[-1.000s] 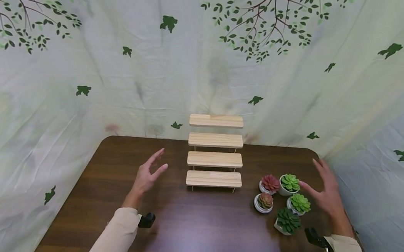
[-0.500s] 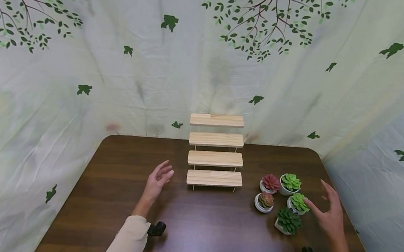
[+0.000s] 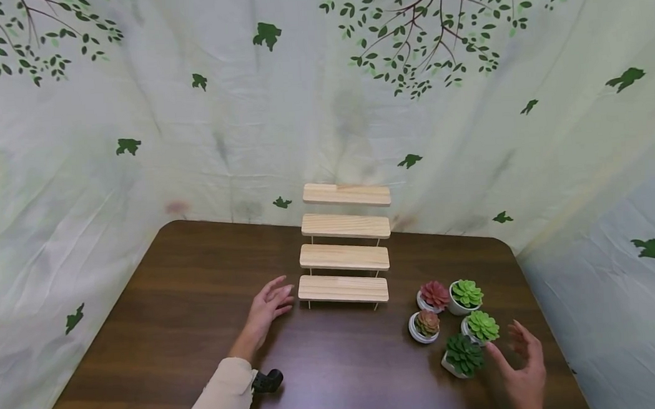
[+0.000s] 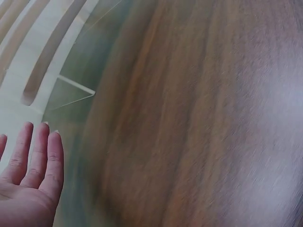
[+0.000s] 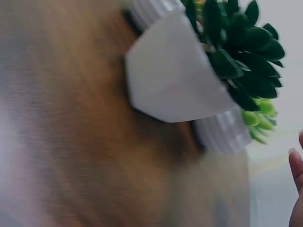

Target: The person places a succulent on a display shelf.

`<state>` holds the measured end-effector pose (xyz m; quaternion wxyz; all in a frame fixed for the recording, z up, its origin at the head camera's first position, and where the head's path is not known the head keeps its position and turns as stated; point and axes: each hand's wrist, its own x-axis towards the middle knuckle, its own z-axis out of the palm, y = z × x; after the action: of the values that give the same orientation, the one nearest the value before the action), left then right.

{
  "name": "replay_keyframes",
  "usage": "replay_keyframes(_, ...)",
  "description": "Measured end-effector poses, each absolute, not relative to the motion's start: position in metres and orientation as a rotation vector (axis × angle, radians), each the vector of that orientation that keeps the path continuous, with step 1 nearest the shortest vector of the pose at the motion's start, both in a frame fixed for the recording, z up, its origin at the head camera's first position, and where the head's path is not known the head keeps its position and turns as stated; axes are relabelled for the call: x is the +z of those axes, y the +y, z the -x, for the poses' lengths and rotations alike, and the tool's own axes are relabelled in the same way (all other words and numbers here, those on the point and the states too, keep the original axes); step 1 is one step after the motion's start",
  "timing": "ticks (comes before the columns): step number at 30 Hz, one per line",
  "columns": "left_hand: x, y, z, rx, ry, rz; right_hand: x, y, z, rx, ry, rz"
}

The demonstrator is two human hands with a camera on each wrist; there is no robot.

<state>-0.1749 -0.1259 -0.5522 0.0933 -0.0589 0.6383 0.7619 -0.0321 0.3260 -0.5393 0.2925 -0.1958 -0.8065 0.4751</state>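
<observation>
My left hand (image 3: 266, 307) hovers at the left end of a four-step wooden display stand, near its lowest board (image 3: 342, 288), fingers relaxed and holding nothing. In the left wrist view, its extended fingers (image 4: 54, 158) show beside the stand's thin wire leg (image 4: 78, 86). On the right, my right hand (image 3: 523, 371) is beside a dark green potted succulent (image 3: 464, 355), thumb and fingers spread apart with nothing between them. The right wrist view shows that succulent's white angular pot (image 5: 173, 71) up close, while only a bit of the hand (image 5: 297, 189) appears at the edge.
Around the dark green plant stand a light green succulent (image 3: 482, 326), another light green one (image 3: 467, 294), a red one (image 3: 434, 295) and a brownish one (image 3: 427, 325), all in white pots. A leaf-printed curtain (image 3: 233, 141) hangs behind the brown table (image 3: 337, 366).
My left hand has moved right and toward me, up to the stand's lowest board. My right hand has drawn back toward me, from the rear light green plant to the dark green one.
</observation>
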Motion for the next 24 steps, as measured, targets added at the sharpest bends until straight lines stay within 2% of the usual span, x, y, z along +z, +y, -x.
replay_keyframes(6,-0.560,-0.120,0.174,2.300,1.850,0.213,-0.556,0.318,0.026,1.325,-2.038,0.443)
replay_keyframes(24,-0.574,-0.101,0.174,2.291,1.841,0.264,-0.586,0.292,0.013,1.472,-1.980,0.629)
